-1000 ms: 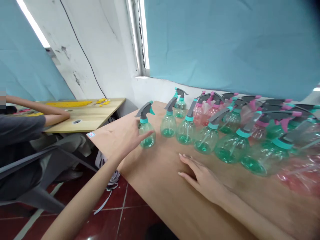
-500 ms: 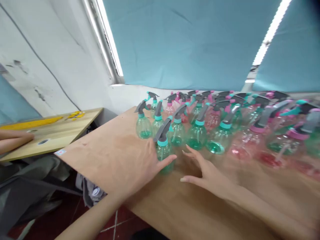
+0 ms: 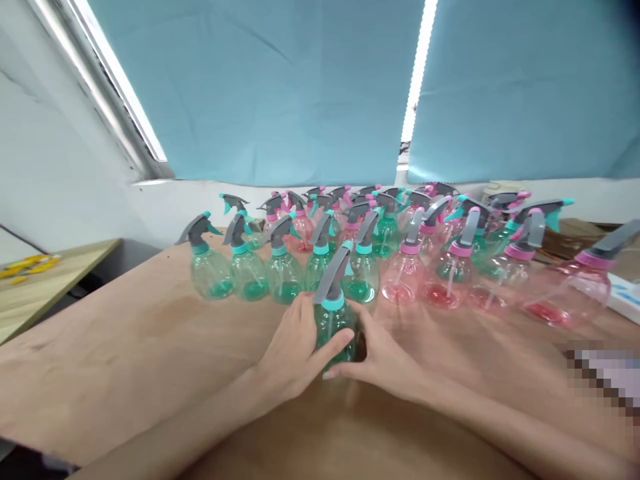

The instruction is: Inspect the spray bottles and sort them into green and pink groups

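Observation:
A green spray bottle (image 3: 334, 320) with a turquoise collar and a grey trigger head stands upright on the table, in front of the other bottles. My left hand (image 3: 296, 343) wraps its left side, the thumb across the front. On its right side is my right hand (image 3: 383, 350), fingers behind and thumb low at the front. Both hands are closed around the bottle's body. Just behind stands a row of green spray bottles (image 3: 285, 273), and further right are pink ones (image 3: 404, 275). The lower part of the held bottle is partly hidden by my thumbs.
More spray bottles with pink and turquoise trigger heads crowd the back of the wooden table (image 3: 140, 353). A blurred-out flat object (image 3: 613, 370) lies at the right. To the left is another table (image 3: 65, 280) with yellow items (image 3: 27, 268). Blue sheeting (image 3: 280, 87) covers the window behind.
The view has swung to the right. My right hand, apart from the bottle before, has come in against it, and both hands now clasp it. The bottle stands further from the row.

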Tool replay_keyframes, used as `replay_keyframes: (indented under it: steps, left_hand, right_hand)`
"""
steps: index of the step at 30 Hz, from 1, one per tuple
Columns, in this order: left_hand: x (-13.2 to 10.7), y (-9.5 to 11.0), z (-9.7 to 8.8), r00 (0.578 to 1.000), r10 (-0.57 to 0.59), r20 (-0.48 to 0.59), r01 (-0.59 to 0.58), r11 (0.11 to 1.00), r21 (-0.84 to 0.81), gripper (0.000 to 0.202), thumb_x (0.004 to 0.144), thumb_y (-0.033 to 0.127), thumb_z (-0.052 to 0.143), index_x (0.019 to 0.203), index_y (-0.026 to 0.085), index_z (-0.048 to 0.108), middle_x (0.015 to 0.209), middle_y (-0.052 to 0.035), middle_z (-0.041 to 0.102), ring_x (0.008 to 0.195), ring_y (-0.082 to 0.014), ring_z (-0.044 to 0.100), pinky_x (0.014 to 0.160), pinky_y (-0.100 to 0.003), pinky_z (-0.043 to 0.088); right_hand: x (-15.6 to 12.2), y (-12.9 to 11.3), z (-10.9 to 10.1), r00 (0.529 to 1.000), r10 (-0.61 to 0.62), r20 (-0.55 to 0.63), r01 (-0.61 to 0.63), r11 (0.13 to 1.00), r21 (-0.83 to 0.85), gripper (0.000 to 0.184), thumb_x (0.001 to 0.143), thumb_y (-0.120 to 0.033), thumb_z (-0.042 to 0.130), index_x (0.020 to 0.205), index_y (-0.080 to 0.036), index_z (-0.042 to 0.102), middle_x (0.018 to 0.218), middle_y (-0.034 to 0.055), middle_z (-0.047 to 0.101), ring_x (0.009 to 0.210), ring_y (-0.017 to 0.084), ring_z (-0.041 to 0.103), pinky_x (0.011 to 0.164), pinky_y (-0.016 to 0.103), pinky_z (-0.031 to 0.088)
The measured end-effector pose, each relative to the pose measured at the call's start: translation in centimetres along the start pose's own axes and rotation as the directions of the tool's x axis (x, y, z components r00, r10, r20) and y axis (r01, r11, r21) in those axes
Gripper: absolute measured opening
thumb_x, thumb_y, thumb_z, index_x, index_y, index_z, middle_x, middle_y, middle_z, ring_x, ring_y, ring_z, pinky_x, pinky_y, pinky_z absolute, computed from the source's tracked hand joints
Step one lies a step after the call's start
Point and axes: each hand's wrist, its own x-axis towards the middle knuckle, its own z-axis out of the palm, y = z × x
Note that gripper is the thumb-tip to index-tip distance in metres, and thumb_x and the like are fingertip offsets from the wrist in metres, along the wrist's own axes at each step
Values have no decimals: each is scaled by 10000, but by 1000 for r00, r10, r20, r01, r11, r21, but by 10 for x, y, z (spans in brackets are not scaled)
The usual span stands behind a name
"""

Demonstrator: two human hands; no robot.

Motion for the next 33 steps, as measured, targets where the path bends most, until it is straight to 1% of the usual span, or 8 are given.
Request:
replay_keyframes:
  steps: [3, 5, 8, 13, 20, 26, 31, 33]
  left_hand:
    - [7, 6, -2, 992, -37, 119, 36, 999, 14, 551, 867, 514, 520, 1290, 180, 407, 1270, -176, 515, 1226, -325, 483, 1025, -536, 410]
    - [14, 7, -6, 989, -43, 139, 50, 997, -52, 559, 860, 500, 541, 1312, 216, 376, 1317, -152, 495, 1246, -315, 474, 1039, -516, 411]
    - [26, 10, -12, 994, -23, 109, 40, 986, -162, 588, 823, 457, 613, 1325, 274, 365, 1329, -106, 507, 1192, -298, 523, 996, -473, 464]
    - [47, 19, -11, 999, -16, 42, 29, 945, -326, 528, 828, 438, 632, 1302, 331, 427, 1187, -44, 618, 1053, -250, 624, 867, -404, 548]
    - [59, 19, 2, 1000, 4, -12, -9, 867, -499, 350, 859, 356, 603, 1193, 268, 543, 1270, -57, 623, 1155, -227, 608, 1018, -419, 498]
    - [59, 16, -8, 999, 46, 6, -40, 916, -399, 342, 824, 277, 544, 1163, 304, 580, 1196, -28, 656, 1055, -231, 645, 953, -420, 540]
    - [60, 11, -17, 998, 24, 66, -3, 955, -297, 462, 779, 293, 509, 1235, 344, 569, 764, 23, 697, 769, -225, 682, 868, -432, 571]
    - [60, 10, -18, 1000, 7, 27, 0, 968, -250, 470, 762, 300, 507, 1222, 351, 585, 732, 26, 698, 773, -228, 688, 836, -408, 581]
  right_hand:
    - [3, 5, -1, 1000, -5, -9, 5, 999, 39, 949, 656, -458, 815, 1410, -236, 284, 1417, 146, 454, 1295, 318, 464, 1038, 524, 430]
    - [5, 8, -2, 1000, -6, 1, 6, 999, 48, 943, 657, -452, 819, 1405, -236, 288, 1406, 150, 461, 1291, 326, 466, 1039, 537, 424]
    - [7, 10, -2, 1000, -8, 18, 7, 999, 31, 969, 645, -445, 829, 1412, -229, 277, 1407, 156, 465, 1300, 334, 456, 1041, 538, 419]
    - [10, 9, -3, 997, -75, 28, 75, 997, -7, 925, 662, -433, 816, 1412, -242, 310, 1400, 134, 486, 1299, 341, 460, 1035, 537, 423]
    - [16, 8, -4, 994, -98, 52, 101, 993, -55, 1053, 607, -445, 849, 1461, -242, 268, 1429, 144, 465, 1316, 356, 441, 1045, 532, 417]
    - [17, 16, -14, 977, -127, 170, 143, 986, -82, 990, 644, -512, 815, 1445, -204, 320, 1419, 152, 490, 1313, 336, 454, 1062, 497, 408]
    - [13, 24, -18, 964, -159, 212, 211, 946, -246, 909, 712, -550, 754, 1450, -205, 352, 1392, 155, 529, 1266, 334, 512, 1029, 494, 440]
    - [11, 28, -16, 964, -170, 205, 231, 918, -323, 851, 728, -575, 730, 1422, -199, 411, 1374, 158, 549, 1254, 336, 525, 1036, 503, 432]
